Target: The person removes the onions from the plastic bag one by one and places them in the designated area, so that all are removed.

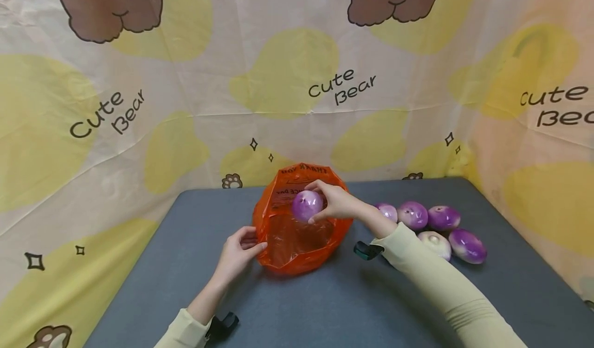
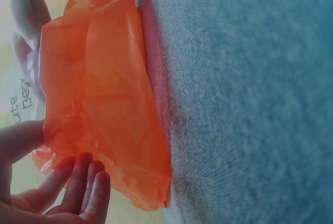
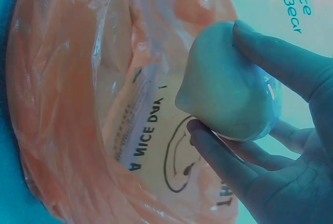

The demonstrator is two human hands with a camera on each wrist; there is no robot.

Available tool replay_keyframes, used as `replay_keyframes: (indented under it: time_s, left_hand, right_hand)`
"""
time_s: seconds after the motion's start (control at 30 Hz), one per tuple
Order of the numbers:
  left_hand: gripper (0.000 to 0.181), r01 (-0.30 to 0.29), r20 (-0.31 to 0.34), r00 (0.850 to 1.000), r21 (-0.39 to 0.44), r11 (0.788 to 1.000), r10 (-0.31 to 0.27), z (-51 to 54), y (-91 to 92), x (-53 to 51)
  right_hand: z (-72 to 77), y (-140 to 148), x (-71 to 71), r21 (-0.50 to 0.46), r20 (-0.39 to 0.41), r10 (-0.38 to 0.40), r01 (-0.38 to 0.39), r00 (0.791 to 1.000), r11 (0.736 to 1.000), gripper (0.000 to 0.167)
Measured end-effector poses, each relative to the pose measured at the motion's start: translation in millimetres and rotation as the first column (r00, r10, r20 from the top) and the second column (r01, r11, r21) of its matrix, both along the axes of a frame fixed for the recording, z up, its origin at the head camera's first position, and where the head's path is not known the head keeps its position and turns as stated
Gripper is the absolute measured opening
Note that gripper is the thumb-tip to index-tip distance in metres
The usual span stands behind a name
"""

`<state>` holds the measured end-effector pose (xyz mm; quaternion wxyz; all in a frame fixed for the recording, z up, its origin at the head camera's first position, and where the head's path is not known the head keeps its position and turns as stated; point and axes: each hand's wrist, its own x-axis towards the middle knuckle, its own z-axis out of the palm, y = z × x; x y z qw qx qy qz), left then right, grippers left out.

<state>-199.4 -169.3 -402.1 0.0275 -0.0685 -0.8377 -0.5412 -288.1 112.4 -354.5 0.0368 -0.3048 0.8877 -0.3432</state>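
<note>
An orange plastic bag (image 1: 299, 265) stands on the table with its mouth spread toward me. At its left rim, my left hand (image 1: 237, 254) pinches the film between thumb and fingers; the left wrist view shows the bag's side (image 2: 112, 78) with the fingers (image 2: 78, 187) along it. My right hand (image 1: 342, 202) grips a purple onion (image 1: 306, 206) at the bag's mouth, in front of the printed back wall. In the right wrist view, thumb and fingers hold the onion (image 3: 226, 83), its pale pointed end toward the bag. The bottom of the bag is hard to make out.
Several onions lie in a group at the table's right: purple ones (image 1: 412, 215) and a whitish one (image 1: 435, 245). The right forearm partly covers the group. A grey table (image 1: 301, 312) meets a printed cloth backdrop (image 1: 278, 80) at its far edge.
</note>
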Motion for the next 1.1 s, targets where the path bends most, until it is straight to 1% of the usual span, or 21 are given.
replay_keyframes:
  time_s: [0.2,0.3,0.43,0.53,0.67,0.77,1.1]
  left_hand:
    - [0.041,-0.009,-0.018,1.0,0.002,1.0,0.009,-22.4,-6.4,-14.3]
    - [0.041,-0.005,-0.03,1.0,-0.004,1.0,0.005,-26.1,-7.8,-16.7]
    - [0.04,0.0,-0.033,0.999,-0.004,1.0,0.0,-27.8,-8.6,-17.3]
    - [0.04,-0.002,-0.036,0.999,-0.008,1.0,0.001,-28.4,-9.0,-17.4]
    - [0.041,-0.004,-0.031,1.0,-0.013,1.0,0.003,-28.3,-9.1,-17.3]
    - [0.042,-0.003,-0.028,1.0,-0.014,1.0,0.002,-27.6,-8.6,-17.5]
    - [0.043,0.014,-0.037,0.999,-0.009,1.0,-0.015,-24.2,-4.3,-19.1]
  right_hand:
    - [4.8,11,12.2,-0.038,-0.034,0.025,-0.026,0.999,0.999,0.075]
    - [6.5,18,17.4,-0.051,-0.041,0.022,-0.024,0.999,0.998,0.076]
    - [8.8,28,23.4,-0.069,-0.039,-0.002,-0.001,0.999,0.998,0.079]
    - [11.0,37,27.7,-0.072,-0.054,-0.025,0.021,0.998,0.997,0.08]
    - [13.5,49,32.7,-0.11,-0.034,-0.035,0.031,0.999,0.993,0.079]
    - [15.3,59,36.1,-0.137,-0.005,-0.043,0.042,0.999,0.99,0.078]
    - [17.7,91,50.0,-0.143,0.031,-0.092,0.096,0.995,0.985,0.077]
